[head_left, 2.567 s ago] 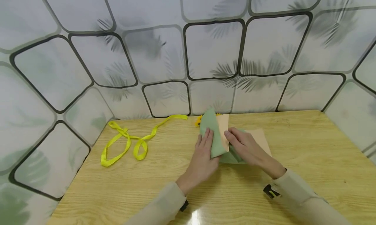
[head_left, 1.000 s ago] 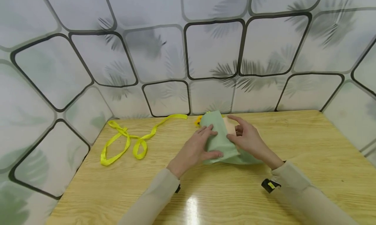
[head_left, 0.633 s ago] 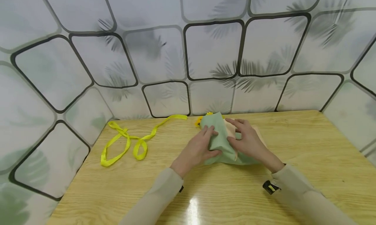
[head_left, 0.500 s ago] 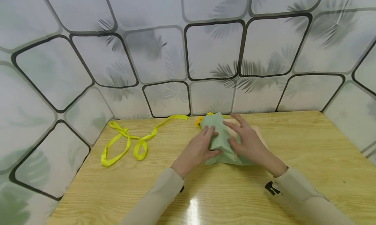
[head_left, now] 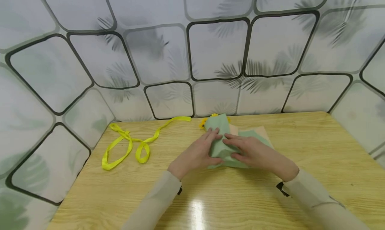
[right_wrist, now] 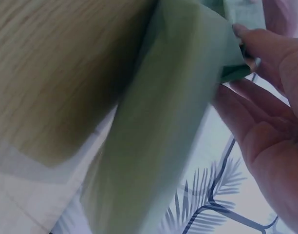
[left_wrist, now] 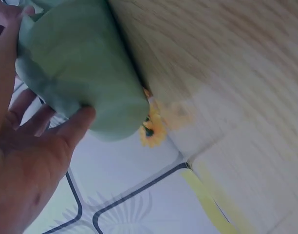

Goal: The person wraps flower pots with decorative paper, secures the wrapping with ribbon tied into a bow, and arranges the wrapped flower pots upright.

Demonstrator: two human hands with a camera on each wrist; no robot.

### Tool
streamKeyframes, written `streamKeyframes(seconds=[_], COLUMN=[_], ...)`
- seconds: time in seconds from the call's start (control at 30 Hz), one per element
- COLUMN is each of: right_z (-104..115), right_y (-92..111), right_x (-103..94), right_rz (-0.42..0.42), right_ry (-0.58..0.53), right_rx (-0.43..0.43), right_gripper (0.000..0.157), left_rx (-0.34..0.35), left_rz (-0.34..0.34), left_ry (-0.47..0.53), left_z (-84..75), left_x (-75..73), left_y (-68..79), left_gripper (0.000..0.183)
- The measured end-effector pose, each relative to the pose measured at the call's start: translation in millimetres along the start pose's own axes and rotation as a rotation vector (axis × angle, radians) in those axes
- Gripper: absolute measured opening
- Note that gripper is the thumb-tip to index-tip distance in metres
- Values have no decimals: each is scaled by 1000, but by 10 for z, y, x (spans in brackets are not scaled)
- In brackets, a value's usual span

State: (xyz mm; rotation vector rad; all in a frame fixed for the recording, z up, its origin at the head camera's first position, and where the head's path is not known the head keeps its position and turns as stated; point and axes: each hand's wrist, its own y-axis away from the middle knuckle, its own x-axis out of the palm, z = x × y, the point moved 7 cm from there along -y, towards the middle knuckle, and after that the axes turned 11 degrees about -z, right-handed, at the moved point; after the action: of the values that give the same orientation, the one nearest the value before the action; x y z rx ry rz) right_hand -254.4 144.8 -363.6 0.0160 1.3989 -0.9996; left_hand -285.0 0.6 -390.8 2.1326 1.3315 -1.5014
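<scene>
A sheet of green wrapping paper [head_left: 219,124] with a peach reverse side is folded over a small bunch of yellow sunflowers [head_left: 203,124]. One bloom peeks out beyond the paper's rounded end in the left wrist view. My left hand [head_left: 195,156] rests on the paper's left part, fingers spread and thumb lower down. From the right, my right hand [head_left: 255,151] lies over the folded layer with its fingers extended, their tips close to those of my left hand. Behind the right hand, the sheet's loose part and its peach edge [head_left: 264,132] spread out on the table.
A yellow ribbon [head_left: 143,145] lies loosely looped on the left of the wooden table [head_left: 315,150]. A patterned wall [head_left: 218,51] rises right behind the table's far edge, close to the flowers.
My right hand has let go of the paper's peach edge and come down flatter and further left over the fold. My left hand has stayed on the paper. The ribbon lies unchanged.
</scene>
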Motion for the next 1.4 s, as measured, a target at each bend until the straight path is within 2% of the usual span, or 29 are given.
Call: streamKeyframes(seconds=[0.1,0.27,0.43,0.57,0.7,0.8,0.9,1.03,1.13,1.23,1.3,1.4], right_z=[7,3,27,37,31,13,-16,-61,-76,-99,-142,-298], right_y=[-7,3,7,20,30,28,21,20,43,72,98,168], right_x=[17,32,22,15,22,25,9,-29,-68,-127,-189,-298], right_rz=[-21,-55,-75,-89,-91,-84,-66,-53,-73,-110,-141,-168], right_ry=[40,95,114,106,77,39,-4,-86,-125,-115,-82,-16], right_rx=[-28,-25,-28,-24,-6,21,64,91,88,105,142,309], right_gripper=[50,50,50,50,50,50,55,59,53,45,41,37], left_rx=[26,83,105,114,161,184,186,197,209,216,214,198], left_rz=[6,-50,-80,-109,-156,-169,-164,-156,-140,-123,-120,-111], left_ry=[-30,-103,-110,-88,-103,-97,-97,-153,-186,-213,-230,-238], left_z=[31,27,16,-9,-73,-111,-129,-155,-188,-216,-225,-221], left_x=[0,25,29,-10,-61,-79,-81,-95,-102,-99,-99,-94], left_y=[7,12,36,56,62,42,-4,-57,-74,-76,-79,-75], left_gripper=[91,80,77,63,45,39,39,44,51,52,50,49])
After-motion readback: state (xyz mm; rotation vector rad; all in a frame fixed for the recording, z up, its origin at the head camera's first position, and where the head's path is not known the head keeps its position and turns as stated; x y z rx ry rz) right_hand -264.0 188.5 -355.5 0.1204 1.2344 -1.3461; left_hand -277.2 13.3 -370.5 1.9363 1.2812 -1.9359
